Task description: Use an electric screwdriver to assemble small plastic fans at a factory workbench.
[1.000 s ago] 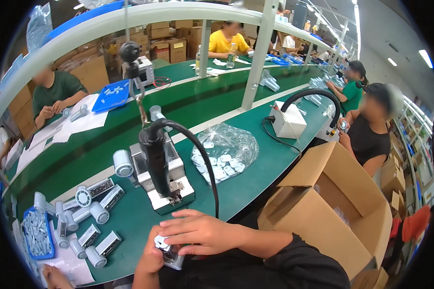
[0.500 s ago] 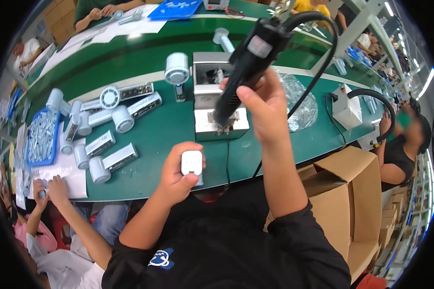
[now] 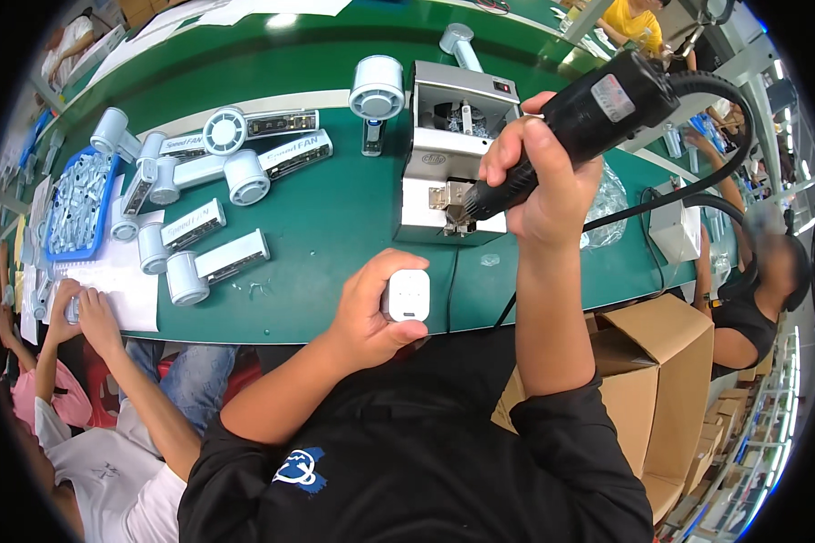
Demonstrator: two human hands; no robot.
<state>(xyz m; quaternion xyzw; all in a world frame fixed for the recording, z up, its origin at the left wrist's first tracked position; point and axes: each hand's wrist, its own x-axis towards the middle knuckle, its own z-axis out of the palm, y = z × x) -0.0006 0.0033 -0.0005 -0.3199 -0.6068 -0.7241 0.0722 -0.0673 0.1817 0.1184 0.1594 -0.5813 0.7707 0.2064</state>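
Note:
My right hand is wrapped round a black electric screwdriver, held at a slant. Its nose meets the small metal pick-up bracket at the front of a grey-and-white screw feeder. Loose screws lie in the feeder's open top tray. Nearer to me, my left hand grips a white handheld fan between thumb and fingers. The fan's rounded end faces up, with small holes and a dark slot; the rest of it is hidden below. Behind, a pale fan stands beside the feeder.
Several pale-blue fans with opened handles lie to the left. Beyond them is a blue tray of small parts. A co-worker's hands work at the left edge. An open cardboard box stands at my right, below a clear plastic bag.
The screwdriver has tipped over further, its rear end now leaning to the right. My left hand keeps hold of the white fan. The whole view has shifted, with the feeder further right.

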